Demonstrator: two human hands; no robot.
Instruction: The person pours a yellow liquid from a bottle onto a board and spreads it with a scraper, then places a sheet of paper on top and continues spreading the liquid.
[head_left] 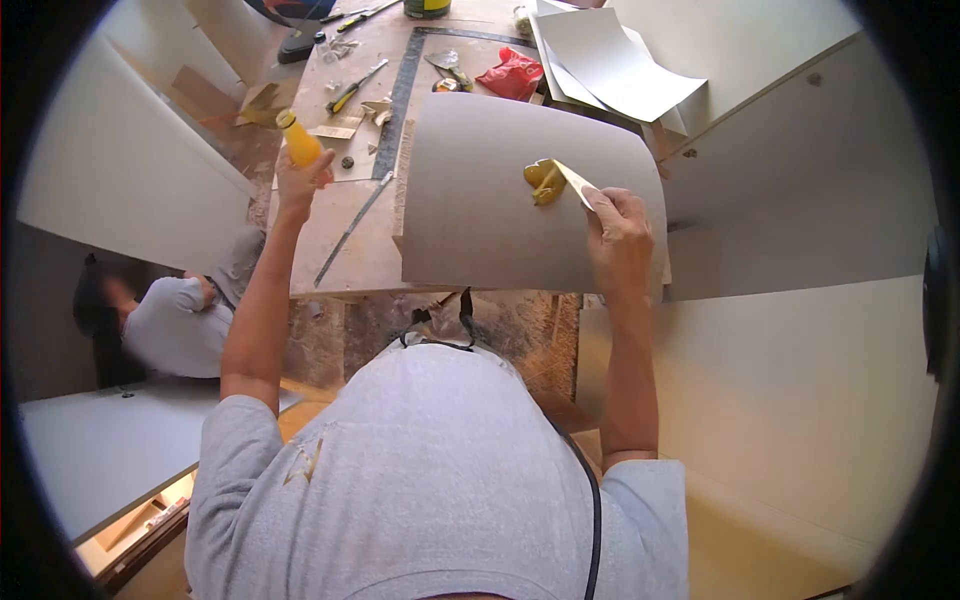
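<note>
My left hand (299, 186) is closed around a yellow bottle (299, 140), held tilted over the left side of the workbench. The bottle's dark-rimmed neck points up and away from me. My right hand (622, 225) pinches a thin pale spreader (573, 181). Its far end touches a puddle of yellow-brown glue (545, 186) on a large grey sheet (490, 240). The sheet lies over the right part of the bench, and its near edge reaches the bench front.
On the workbench (340, 250) lie a metal strip (355, 228), a utility knife (357, 87) and a red plastic bag (512, 74). White sheets (620, 60) are stacked at the back right. Large panels flank both sides. Another person (180, 325) crouches at left.
</note>
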